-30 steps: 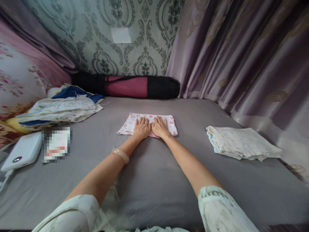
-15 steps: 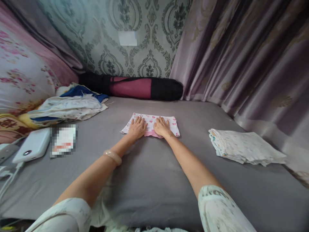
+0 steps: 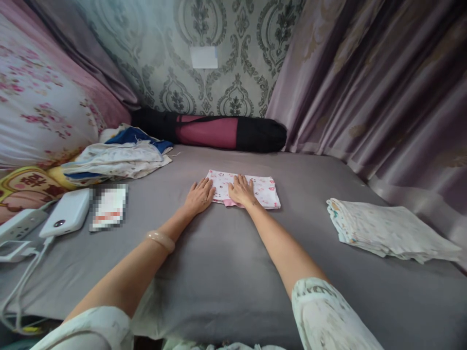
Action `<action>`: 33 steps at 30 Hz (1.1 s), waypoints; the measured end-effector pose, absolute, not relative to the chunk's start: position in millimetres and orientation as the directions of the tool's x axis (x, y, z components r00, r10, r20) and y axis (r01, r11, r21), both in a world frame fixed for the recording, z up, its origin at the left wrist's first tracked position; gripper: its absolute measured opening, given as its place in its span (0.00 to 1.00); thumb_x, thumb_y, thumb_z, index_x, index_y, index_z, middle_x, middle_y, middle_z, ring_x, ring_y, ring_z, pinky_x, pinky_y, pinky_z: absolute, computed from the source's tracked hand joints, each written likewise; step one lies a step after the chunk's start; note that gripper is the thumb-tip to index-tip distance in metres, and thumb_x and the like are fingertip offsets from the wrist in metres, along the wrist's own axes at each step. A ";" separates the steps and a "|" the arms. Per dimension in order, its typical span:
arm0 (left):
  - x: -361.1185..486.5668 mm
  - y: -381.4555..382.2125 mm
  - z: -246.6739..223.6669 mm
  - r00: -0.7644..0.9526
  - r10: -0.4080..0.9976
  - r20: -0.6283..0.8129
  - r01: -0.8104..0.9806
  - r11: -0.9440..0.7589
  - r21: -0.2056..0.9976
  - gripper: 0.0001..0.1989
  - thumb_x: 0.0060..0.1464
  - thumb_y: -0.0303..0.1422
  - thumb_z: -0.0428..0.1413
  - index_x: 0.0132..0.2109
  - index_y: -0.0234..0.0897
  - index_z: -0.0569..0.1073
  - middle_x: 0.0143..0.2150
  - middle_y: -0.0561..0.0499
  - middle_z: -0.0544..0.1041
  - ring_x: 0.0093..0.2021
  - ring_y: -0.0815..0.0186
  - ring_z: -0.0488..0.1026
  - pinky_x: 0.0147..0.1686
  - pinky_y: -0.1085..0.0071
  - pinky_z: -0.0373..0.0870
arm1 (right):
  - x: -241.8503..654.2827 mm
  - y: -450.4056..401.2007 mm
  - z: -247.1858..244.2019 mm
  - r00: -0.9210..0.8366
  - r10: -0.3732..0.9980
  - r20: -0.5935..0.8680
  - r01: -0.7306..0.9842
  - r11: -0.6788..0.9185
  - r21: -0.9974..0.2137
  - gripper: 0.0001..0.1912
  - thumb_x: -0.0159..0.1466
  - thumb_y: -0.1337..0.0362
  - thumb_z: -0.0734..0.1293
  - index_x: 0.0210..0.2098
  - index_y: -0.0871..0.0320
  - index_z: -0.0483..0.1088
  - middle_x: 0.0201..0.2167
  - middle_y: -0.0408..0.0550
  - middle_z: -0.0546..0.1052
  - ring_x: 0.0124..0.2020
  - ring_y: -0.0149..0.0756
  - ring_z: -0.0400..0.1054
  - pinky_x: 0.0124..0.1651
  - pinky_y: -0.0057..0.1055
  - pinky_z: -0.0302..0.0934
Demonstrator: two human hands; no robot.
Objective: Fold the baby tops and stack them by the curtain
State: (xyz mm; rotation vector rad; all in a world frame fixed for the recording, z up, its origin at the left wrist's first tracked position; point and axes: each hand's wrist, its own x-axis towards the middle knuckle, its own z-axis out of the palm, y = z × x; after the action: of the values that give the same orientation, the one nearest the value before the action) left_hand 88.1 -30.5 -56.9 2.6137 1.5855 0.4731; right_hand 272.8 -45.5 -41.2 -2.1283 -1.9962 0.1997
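Two bare hands press on a folded white cloth with a pink and red print (image 3: 264, 188), lying at the center of the frame on a gray bedsheet (image 3: 226, 272); whether it is a garment cannot be told. The right hand (image 3: 241, 189) rests palm down on the cloth, left of its middle, fingers slightly spread and gripping nothing. The left hand (image 3: 199, 195), also flat and loosely spread, lies along the cloth's left edge, mostly on the sheet, a pale bangle (image 3: 161, 240) on its forearm. A pink flap (image 3: 229, 203) pokes out at the near edge, beside the right hand.

Good smoothing here likely calls for even, gentle pressure from open palms: the right hand steadying the layers while the left squares the side edge, without dragging the sheet. The flap would probably sit neater tucked under, and strokes outward from the middle should chase creases best.

At the right of the frame lies a folded stack of pale cloth (image 3: 394, 228), well apart. A heap of clothes (image 3: 120, 158) sits at left, above a white power bank (image 3: 67, 214), while a black and maroon roll bag (image 3: 207, 132) lines the wall behind.
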 end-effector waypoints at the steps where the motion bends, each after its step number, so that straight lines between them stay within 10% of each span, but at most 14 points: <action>1: 88.3 -31.3 -56.8 0.425 0.869 0.251 0.856 -0.476 0.199 0.25 0.67 0.39 0.38 0.64 0.34 0.62 0.67 0.39 0.63 0.69 0.56 0.56 0.66 0.52 0.50 | 273.0 -45.5 -41.9 0.068 0.996 0.050 0.968 -0.054 -0.245 0.31 0.71 0.55 0.47 0.67 0.67 0.52 0.70 0.59 0.51 0.70 0.48 0.41 0.68 0.55 0.31; 33: 76.1 -20.0 -65.5 0.154 0.923 0.353 0.833 -0.313 0.457 0.18 0.63 0.30 0.41 0.56 0.32 0.66 0.54 0.38 0.74 0.57 0.59 0.69 0.59 0.61 0.63 | 228.4 -25.1 -34.1 0.031 0.999 0.041 0.960 -0.019 -0.279 0.29 0.71 0.58 0.46 0.67 0.64 0.54 0.70 0.58 0.52 0.70 0.46 0.42 0.68 0.53 0.33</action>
State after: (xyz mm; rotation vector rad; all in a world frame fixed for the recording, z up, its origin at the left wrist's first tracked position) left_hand 76.1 -20.0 -65.5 2.2639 1.7402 0.8771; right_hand 228.4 -25.1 -34.1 -2.0769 -2.0246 0.2448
